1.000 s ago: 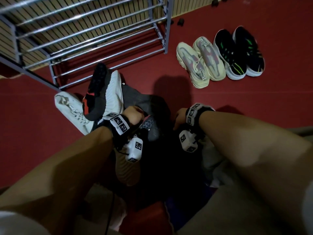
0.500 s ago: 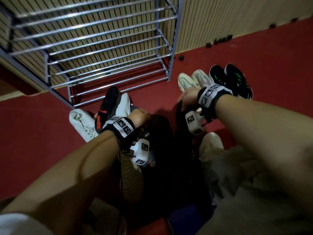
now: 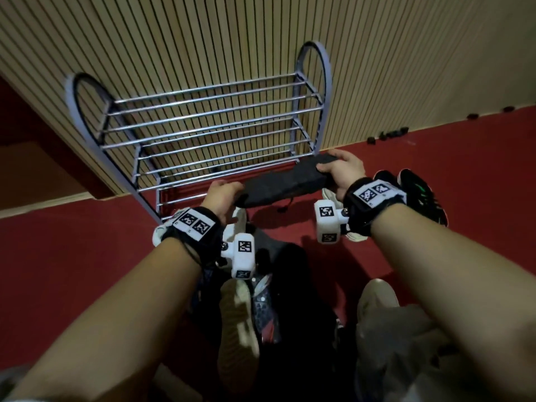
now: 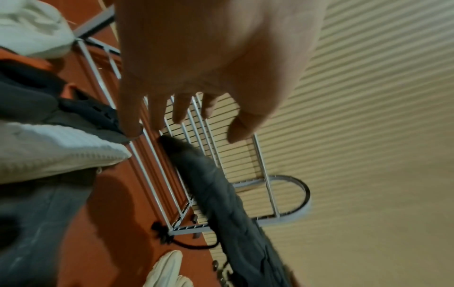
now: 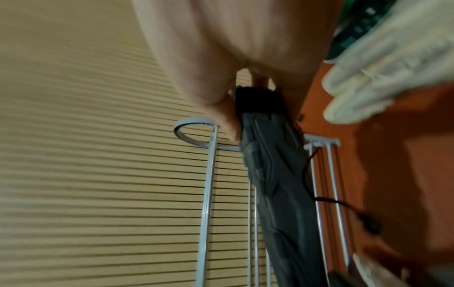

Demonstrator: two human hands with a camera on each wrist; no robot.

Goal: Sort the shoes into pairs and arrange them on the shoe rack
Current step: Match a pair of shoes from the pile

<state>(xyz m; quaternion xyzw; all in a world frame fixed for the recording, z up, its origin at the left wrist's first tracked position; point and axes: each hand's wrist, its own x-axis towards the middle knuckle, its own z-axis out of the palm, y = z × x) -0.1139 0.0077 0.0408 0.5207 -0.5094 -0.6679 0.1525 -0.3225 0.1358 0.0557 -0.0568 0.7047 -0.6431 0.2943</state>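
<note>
The right hand (image 3: 342, 169) is clamped around one end of a black shoe (image 3: 282, 184), held in the air in front of the shoe rack (image 3: 203, 126), at its lower bars. The left hand (image 3: 222, 195) is at the shoe's other end, at 9 o'clock from the right; its fingers (image 4: 179, 110) hang loose, just short of the shoe. More shoes (image 3: 240, 320) lie on the red floor (image 3: 72, 271) at 6 o'clock.

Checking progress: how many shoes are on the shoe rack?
0. The black shoe is held before the shoe rack by the right hand; the bottom tier is partly hidden.
</note>
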